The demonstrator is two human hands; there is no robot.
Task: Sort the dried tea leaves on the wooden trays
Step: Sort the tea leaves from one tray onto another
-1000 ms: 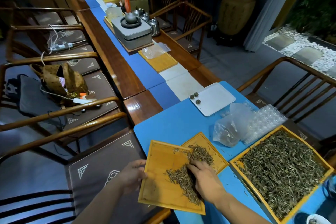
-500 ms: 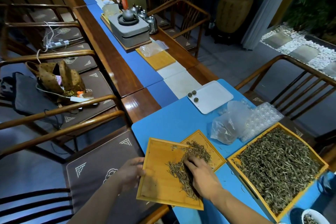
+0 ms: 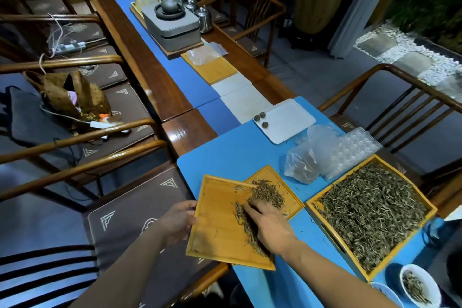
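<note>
So, left hand (image 3: 178, 224): we grip the near tray (image 3: 217, 230) by its edge.
Right hand (image 3: 268, 224): flat fingers, relaxed, on the tea leaves (image 3: 246, 222) mid-tray.
Tip: sweep lightly toward the far tray (image 3: 291, 197).

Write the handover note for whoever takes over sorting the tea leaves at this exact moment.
Left hand grips the left edge of the near wooden tray. Right hand rests fingers-down on the line of tea leaves on that tray. A second small tray lies partly under it and holds a small pile. The large tray to the right is full of leaves.
Done: a little tea lies on both small trays. Left: the leaves under the right hand, and the large tray's load.
</note>
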